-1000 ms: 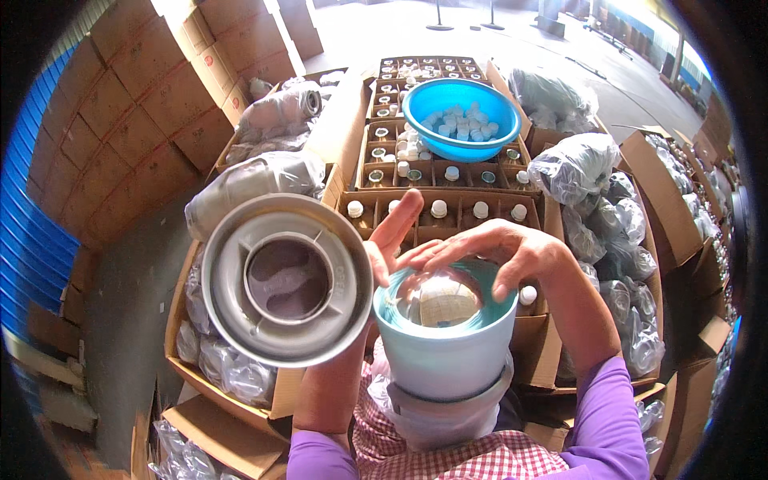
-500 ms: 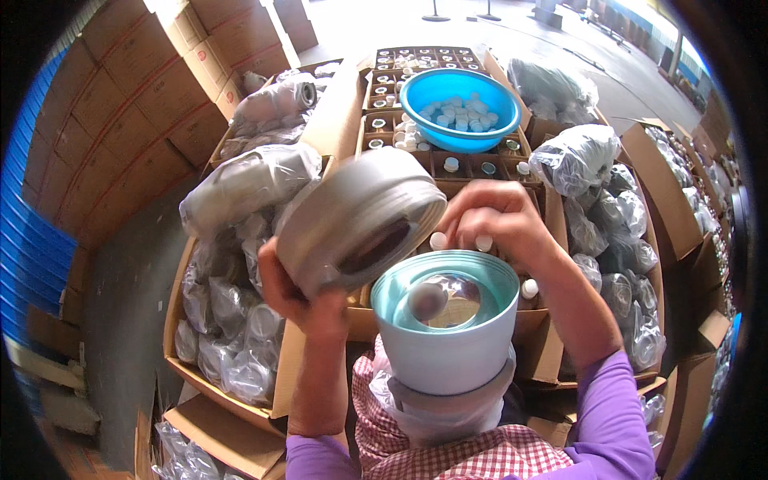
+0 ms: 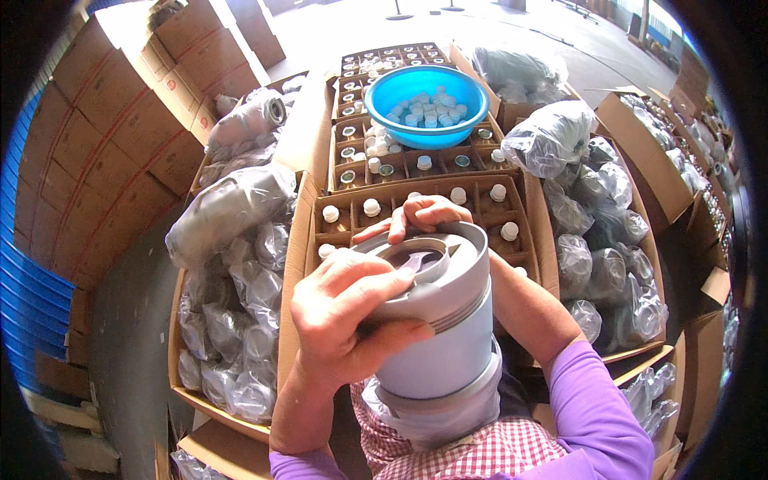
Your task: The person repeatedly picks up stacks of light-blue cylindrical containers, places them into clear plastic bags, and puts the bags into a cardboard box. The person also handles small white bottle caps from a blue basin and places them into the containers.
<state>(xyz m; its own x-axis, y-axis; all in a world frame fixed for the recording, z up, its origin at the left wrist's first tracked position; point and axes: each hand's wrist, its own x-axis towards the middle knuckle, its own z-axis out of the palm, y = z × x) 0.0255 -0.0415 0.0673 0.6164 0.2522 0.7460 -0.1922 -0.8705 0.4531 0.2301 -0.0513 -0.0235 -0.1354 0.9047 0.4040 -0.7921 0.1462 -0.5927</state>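
The grey lid (image 3: 462,294) sits atop the pale blue container (image 3: 440,356), near centre, before the checked apron (image 3: 512,452). The left hand (image 3: 340,312) is clamped on the lid's left rim, seemingly to steady it; the right hand (image 3: 430,212) curves round the far rim, likely as counter-support, its grip too hidden to tell.

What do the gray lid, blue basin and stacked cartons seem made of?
Gray lid: probably satin plastic, judging by its soft sheen and ridged edge. Blue basin: likely glossy plastic; uniform color, bright smooth wall. Stacked cartons: seemingly matte cardboard, from their brown, flat panels.
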